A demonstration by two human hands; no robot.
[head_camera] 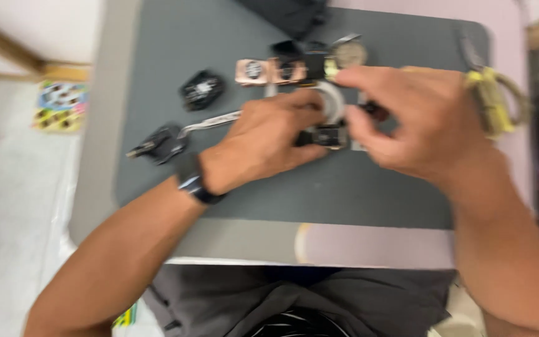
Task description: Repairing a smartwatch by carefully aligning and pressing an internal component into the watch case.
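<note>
My left hand (269, 140) rests on the dark grey mat (232, 50), fingers curled over a small black part (325, 135) and a white ring-shaped part (332, 100). My right hand (413, 122) comes in from the right, fingertips pinching a small dark piece (375, 111) beside the white ring. The picture is blurred, so the exact grip is unclear. A dark band (191, 178) sits on my left wrist.
On the mat lie a copper-coloured part (263, 70), a black round part (202, 89), a black piece with a flat ribbon (163, 143) and a round metal disc (349, 54). A yellowish strap bundle (494, 103) lies at the right. A colourful sheet (60, 105) lies on the floor, left.
</note>
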